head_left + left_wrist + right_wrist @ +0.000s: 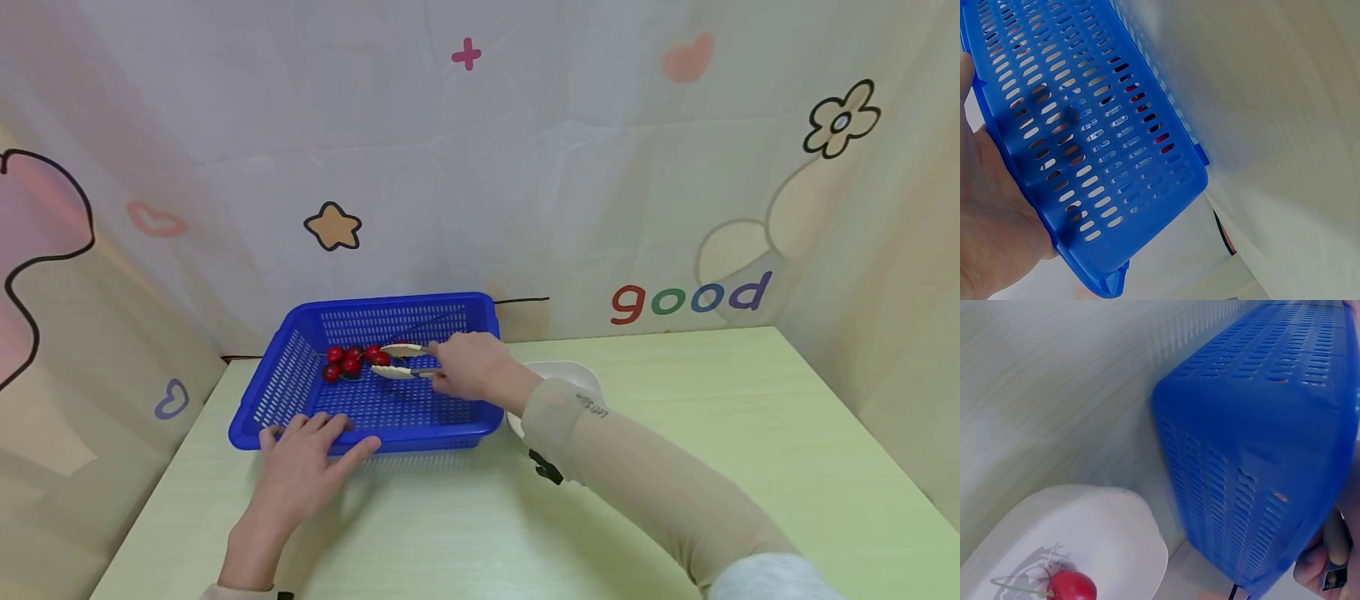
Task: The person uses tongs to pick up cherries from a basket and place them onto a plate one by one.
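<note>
My right hand holds a pair of tongs over the blue plastic basket. Their pale tips are parted at the right side of a cluster of red cherries on the basket's floor. At the near left rim, my left hand grips the basket, its fingers over the edge and the thumb along the front. In the left wrist view, the palm lies close against the rim, and bits of red cherry show through the slots. Between the tong tips the view is partly covered by a cherry and the upper arm.
A white dish stands just right of the basket, partly hidden by my right forearm in the head view. One stemmed cherry lies in it. Behind the pale wooden table hangs a printed curtain, close to the basket's back.
</note>
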Available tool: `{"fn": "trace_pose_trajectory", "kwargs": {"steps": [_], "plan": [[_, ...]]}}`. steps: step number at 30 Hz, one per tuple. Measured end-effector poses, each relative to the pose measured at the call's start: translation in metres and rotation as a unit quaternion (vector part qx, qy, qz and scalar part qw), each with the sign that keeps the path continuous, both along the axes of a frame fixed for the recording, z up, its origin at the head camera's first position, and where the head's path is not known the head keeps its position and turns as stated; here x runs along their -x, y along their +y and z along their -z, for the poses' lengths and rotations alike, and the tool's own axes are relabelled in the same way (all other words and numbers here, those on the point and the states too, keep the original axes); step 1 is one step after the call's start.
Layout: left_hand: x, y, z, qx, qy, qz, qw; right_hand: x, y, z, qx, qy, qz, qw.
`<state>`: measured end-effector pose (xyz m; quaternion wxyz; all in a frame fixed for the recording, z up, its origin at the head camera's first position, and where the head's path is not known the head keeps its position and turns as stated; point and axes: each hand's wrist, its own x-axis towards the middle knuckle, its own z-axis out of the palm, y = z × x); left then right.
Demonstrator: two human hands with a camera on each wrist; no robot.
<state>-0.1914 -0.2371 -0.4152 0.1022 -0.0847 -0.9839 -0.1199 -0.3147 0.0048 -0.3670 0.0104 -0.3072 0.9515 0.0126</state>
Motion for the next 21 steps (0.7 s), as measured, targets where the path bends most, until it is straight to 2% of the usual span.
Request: {"fn": "trace_pose_trajectory", "kwargs": {"steps": [11, 21], "plan": [[0.001, 0.0, 0.0, -0.004, -0.011, -0.003, 0.9999, -0.003, 0.015, -0.004, 0.031, -0.003, -0.015, 0.9994], [0.0, 0.0, 0.0, -0.005, -0.015, -0.004, 0.9999, -0.013, 0.035, -0.017, 0.058, -0.02, -0.018, 0.998]]}}
